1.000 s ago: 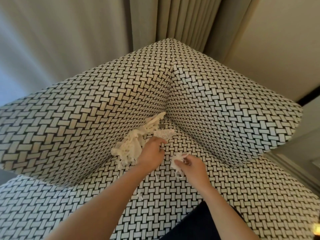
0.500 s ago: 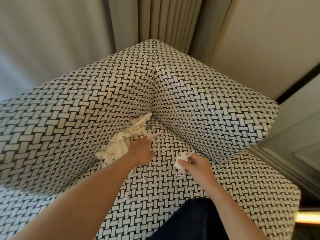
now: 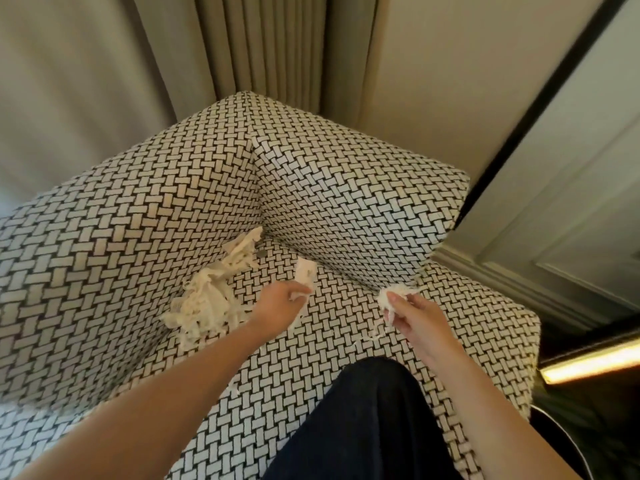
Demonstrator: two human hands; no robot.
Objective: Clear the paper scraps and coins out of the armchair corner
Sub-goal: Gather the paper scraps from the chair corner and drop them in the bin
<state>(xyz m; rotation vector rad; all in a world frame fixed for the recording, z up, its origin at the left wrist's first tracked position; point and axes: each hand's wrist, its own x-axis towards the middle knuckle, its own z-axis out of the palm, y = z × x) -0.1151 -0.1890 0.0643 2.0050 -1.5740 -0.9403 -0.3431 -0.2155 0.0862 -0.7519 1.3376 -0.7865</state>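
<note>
A heap of cream shredded paper scraps (image 3: 214, 292) lies along the seam where the left side cushion meets the seat of the woven black-and-white armchair (image 3: 346, 209). A small grey coin (image 3: 262, 253) sits on the seat close to the inner corner. My left hand (image 3: 280, 304) pinches a flat white paper piece (image 3: 305, 271) just above the seat, right of the heap. My right hand (image 3: 414, 315) grips a small wad of scraps (image 3: 393, 294), with thin strands hanging below it.
Beige curtains (image 3: 263, 46) hang behind the chair's corner. A wall panel with a dark trim strip (image 3: 540, 109) stands at the right, with a lit strip (image 3: 588, 362) low down. My dark-clothed knee (image 3: 367, 417) rests on the seat front. A few stray paper bits (image 3: 232, 388) lie on the seat.
My left hand has lifted the flat paper piece off the seat near the corner. My right hand with its wad has drifted to the right. The camera has shifted.
</note>
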